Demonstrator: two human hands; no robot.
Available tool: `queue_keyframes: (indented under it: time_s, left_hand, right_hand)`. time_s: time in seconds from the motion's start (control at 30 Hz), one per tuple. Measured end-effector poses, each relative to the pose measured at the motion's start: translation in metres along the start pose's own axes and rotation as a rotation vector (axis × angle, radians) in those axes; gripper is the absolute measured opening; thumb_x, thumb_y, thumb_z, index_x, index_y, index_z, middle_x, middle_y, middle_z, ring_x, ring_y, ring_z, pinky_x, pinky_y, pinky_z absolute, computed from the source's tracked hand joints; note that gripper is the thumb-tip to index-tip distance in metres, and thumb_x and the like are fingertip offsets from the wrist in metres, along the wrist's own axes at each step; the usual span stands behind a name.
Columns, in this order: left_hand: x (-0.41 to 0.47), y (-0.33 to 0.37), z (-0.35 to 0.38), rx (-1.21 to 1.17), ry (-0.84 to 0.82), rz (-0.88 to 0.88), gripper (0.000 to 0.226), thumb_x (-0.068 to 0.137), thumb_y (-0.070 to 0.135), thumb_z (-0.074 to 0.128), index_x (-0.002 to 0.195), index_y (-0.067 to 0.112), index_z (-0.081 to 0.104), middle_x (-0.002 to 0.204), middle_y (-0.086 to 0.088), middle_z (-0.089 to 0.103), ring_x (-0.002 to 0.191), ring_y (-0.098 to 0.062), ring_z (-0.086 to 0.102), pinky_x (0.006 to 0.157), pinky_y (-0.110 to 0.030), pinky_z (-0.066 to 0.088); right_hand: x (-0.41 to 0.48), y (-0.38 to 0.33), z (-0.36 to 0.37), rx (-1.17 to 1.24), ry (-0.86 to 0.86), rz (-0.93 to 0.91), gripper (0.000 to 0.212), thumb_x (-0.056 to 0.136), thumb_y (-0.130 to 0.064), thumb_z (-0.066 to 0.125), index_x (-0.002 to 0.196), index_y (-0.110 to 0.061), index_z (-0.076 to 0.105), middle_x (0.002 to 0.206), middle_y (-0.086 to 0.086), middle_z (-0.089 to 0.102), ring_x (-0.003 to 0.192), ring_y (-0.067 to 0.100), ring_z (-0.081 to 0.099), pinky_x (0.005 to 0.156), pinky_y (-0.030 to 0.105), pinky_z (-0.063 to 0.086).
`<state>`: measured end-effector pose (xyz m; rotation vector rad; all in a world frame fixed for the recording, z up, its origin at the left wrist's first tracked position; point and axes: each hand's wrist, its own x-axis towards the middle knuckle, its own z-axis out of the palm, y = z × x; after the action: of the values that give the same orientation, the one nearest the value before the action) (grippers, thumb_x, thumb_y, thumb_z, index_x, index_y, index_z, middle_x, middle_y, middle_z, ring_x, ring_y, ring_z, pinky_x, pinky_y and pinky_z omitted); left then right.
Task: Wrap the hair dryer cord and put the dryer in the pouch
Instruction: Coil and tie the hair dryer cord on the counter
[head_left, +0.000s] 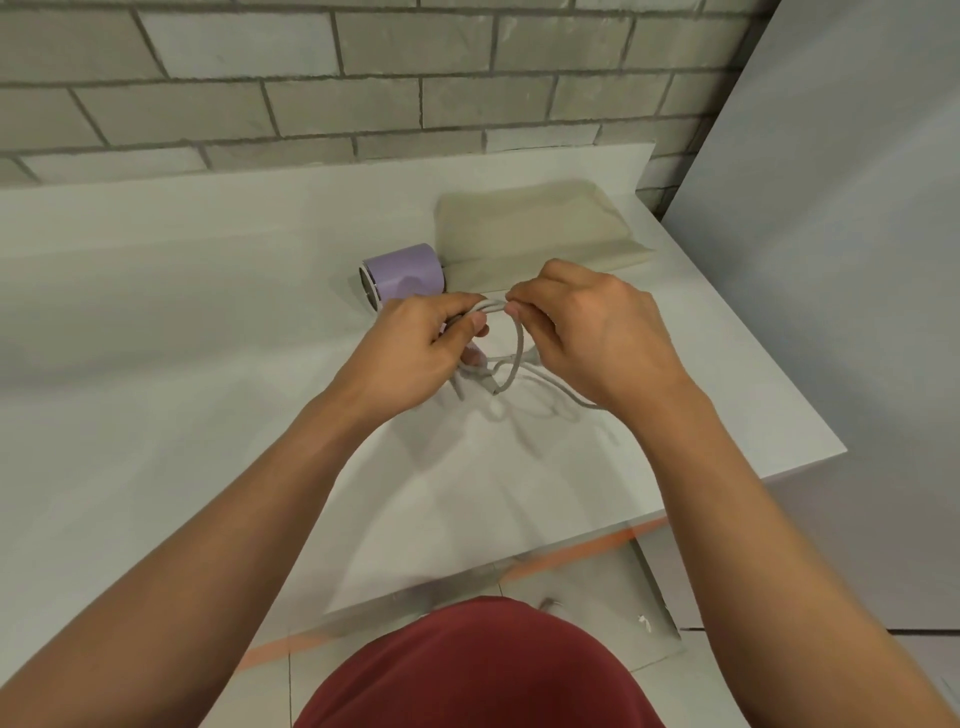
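Observation:
A lilac hair dryer lies on the white counter, its barrel pointing left and its handle hidden behind my left hand. Its grey cord hangs in loops between my hands and trails onto the counter. My left hand grips a bundle of cord loops just in front of the dryer. My right hand pinches the cord at the top of a loop, fingertips almost touching the left hand. A flat beige pouch lies behind the hands, right of the dryer.
A grey brick wall runs along the back of the counter. A pale panel stands to the right, close to the counter's right edge. The counter's front edge is near my body, with tiled floor below.

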<state>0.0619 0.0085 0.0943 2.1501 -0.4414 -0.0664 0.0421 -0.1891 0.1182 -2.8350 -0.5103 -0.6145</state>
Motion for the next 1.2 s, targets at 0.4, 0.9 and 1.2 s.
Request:
queue_keyframes:
  time_s: [0.4, 0.9, 1.2]
  left_hand:
    - [-0.012, -0.006, -0.009, -0.016, 0.037, 0.043, 0.024, 0.11, 0.029, 0.049, 0.117, 0.023, 0.071, 0.086, 0.008, 0.074, 0.082, 0.0, 0.072, 0.08, -0.02, 0.053]
    - [-0.006, -0.013, -0.009, -0.113, -0.062, 0.001, 0.019, 0.104, 0.028, 0.06, 0.108, 0.018, 0.076, 0.089, 0.006, 0.078, 0.078, -0.013, 0.077, 0.083, -0.035, 0.061]
    - [-0.008, -0.026, -0.01, -0.109, -0.11, 0.031, 0.012, 0.096, 0.031, 0.072, 0.1, 0.021, 0.078, 0.087, -0.008, 0.074, 0.079, -0.025, 0.072, 0.083, -0.048, 0.058]
  right_hand:
    - [0.001, 0.022, -0.025, 0.19, 0.342, 0.092, 0.021, 0.106, -0.029, 0.057, 0.111, -0.019, 0.074, 0.101, -0.004, 0.067, 0.087, 0.017, 0.064, 0.066, 0.045, 0.055]
    - [-0.002, 0.012, 0.015, 0.009, 0.04, -0.141, 0.025, 0.102, -0.034, 0.059, 0.112, -0.022, 0.078, 0.099, 0.0, 0.069, 0.093, 0.03, 0.066, 0.112, 0.059, 0.041]
    - [0.003, 0.021, 0.001, 0.064, 0.282, -0.133, 0.022, 0.106, -0.031, 0.059, 0.108, -0.018, 0.078, 0.102, 0.001, 0.07, 0.098, 0.033, 0.063, 0.085, 0.046, 0.048]
